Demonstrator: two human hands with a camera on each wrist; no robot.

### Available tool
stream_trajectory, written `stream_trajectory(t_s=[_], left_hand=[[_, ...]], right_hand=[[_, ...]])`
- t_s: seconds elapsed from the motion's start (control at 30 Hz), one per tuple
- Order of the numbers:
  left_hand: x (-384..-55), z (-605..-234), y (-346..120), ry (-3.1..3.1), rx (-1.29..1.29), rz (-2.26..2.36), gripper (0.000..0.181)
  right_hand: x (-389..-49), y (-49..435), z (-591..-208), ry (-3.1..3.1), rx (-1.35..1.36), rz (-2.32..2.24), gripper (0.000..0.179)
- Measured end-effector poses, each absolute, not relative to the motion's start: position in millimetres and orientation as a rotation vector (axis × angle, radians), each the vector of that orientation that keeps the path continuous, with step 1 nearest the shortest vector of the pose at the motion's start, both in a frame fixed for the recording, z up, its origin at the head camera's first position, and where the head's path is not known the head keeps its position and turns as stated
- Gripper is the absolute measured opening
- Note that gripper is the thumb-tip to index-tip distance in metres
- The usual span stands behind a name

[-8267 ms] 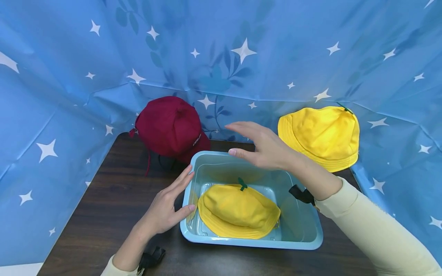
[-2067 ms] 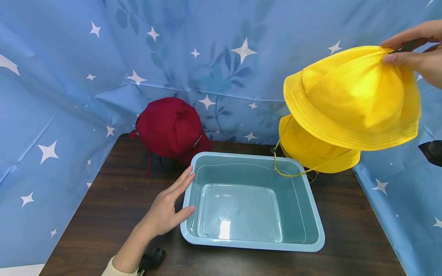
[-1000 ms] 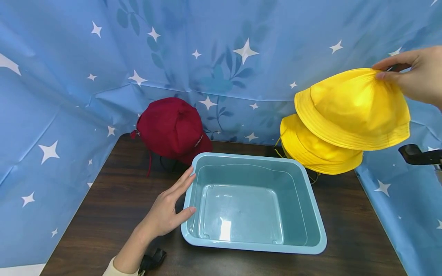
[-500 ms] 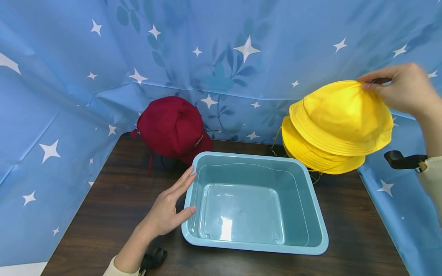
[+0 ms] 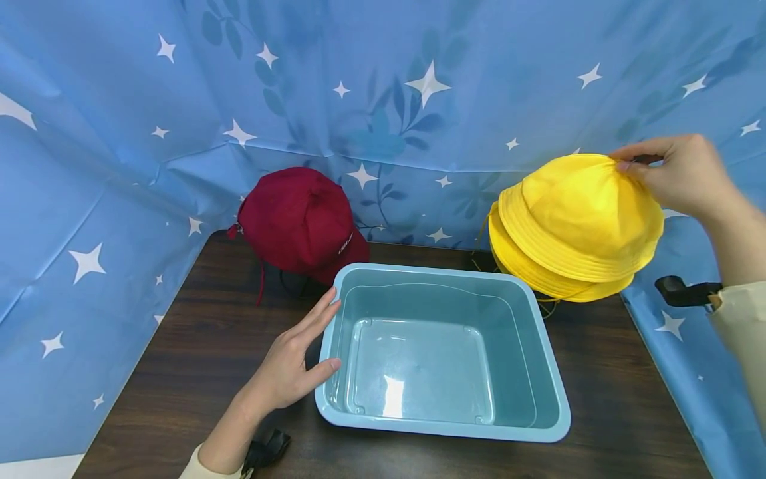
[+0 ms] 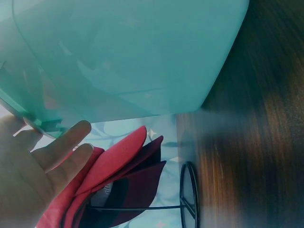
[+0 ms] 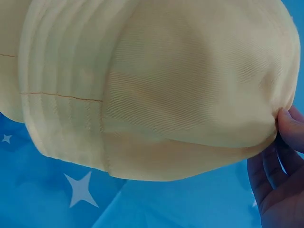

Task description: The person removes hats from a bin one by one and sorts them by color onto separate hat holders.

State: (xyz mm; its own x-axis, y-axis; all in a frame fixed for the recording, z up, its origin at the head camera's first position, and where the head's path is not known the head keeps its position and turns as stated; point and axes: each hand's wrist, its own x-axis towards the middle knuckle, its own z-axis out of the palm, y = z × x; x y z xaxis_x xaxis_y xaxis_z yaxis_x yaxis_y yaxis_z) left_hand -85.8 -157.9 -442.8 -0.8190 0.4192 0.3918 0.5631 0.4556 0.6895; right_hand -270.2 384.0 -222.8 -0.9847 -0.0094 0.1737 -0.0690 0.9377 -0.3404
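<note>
My right hand (image 5: pixel 688 174) pinches the crown tip of a yellow bucket hat (image 5: pixel 583 213) at the back right. This hat sits over a second yellow hat (image 5: pixel 535 273), whose brim shows below and to the left. In the right wrist view, thumb and fingertips gather the cloth of the upper hat (image 7: pixel 161 85). My left hand (image 5: pixel 287 369) rests with straight fingers on the left rim of a light blue plastic basin (image 5: pixel 443 271). Nothing lies in the basin. Its outer wall (image 6: pixel 133 57) fills much of the left wrist view.
Dark red caps (image 5: pixel 299 219) stand at the back left; the left wrist view shows stacked brims (image 6: pixel 118 161) and a black wire stand (image 6: pixel 189 194). A blue star-patterned curtain (image 5: pixel 383 80) hangs behind the dark wooden table (image 5: pixel 197 372).
The yellow hat, once in the basin, has left it. My right hand has brought it down and leftward over the other yellow hat. My left hand has stayed on the rim.
</note>
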Motion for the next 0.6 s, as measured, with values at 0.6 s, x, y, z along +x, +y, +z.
stream_trajectory(t_s=[0.6], left_hand=[[-85.5, -441.1, -156.7, -2.548, -0.853, -1.301, 0.080]], right_hand=[[-257.9, 391.3, -245.6, -2.788, 0.031, 0.594, 0.039]])
